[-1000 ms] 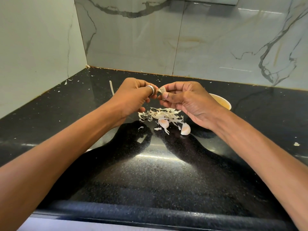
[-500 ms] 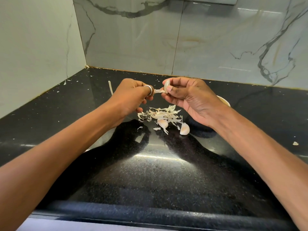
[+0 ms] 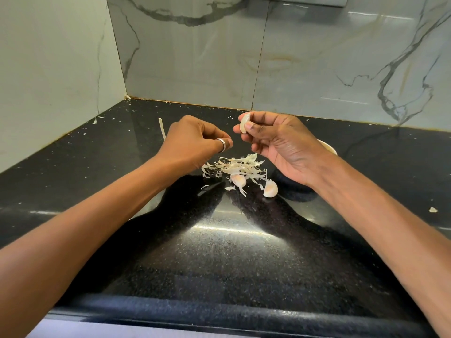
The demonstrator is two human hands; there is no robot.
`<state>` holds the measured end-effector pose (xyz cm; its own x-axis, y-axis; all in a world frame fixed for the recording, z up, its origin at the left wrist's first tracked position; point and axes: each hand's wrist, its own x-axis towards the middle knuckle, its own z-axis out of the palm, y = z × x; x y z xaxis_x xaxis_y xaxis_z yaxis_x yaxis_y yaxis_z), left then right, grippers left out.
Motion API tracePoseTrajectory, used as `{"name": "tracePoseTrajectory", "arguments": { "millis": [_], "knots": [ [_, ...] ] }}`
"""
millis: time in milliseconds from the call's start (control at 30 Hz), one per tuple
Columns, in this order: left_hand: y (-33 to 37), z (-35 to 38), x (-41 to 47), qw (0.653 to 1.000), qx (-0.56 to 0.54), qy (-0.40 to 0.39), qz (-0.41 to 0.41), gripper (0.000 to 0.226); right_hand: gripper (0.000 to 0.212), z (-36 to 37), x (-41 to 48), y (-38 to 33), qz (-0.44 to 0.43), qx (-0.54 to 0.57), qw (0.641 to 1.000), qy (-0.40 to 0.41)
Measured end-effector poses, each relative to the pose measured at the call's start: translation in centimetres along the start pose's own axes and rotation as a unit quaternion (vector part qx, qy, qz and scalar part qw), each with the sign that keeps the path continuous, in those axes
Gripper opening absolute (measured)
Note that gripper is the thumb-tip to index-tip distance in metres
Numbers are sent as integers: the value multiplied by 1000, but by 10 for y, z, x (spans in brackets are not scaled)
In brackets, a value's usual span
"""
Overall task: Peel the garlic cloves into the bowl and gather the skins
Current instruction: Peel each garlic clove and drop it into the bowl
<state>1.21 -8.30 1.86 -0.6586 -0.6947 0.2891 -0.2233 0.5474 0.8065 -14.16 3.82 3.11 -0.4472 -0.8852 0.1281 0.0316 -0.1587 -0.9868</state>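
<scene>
Near counter (image 3: 219,252) lies open; skin pile (image 3: 234,165) and bowl (image 3: 328,147) block beyond

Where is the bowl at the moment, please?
In the head view the bowl sits right of centre on the counter, mostly hidden behind the right hand, just right of the skins.

Skin pile (image 3: 234,167) on counter (image 3: 219,252), 2 cloves (image 3: 270,189) at front edge; bowl (image 3: 329,148) prob. behind right hand (image 3: 280,145).

bowl (image 3: 328,147) mostly behind right hand (image 3: 283,147), contents unseen
</scene>
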Motion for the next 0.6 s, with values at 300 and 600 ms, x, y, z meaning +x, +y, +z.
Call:
{"name": "tracePoseTrajectory", "arguments": {
  "millis": [300, 600],
  "knots": [
    [9, 3, -4, 995, -88, -46, -4, 15, 23, 7, 1, 7, -32, -31, 999, 5],
    [6, 2, -3, 995, -96, -26, -12, 12, 23, 9, 0, 8, -45, -43, 998, -1]
  ]
}}
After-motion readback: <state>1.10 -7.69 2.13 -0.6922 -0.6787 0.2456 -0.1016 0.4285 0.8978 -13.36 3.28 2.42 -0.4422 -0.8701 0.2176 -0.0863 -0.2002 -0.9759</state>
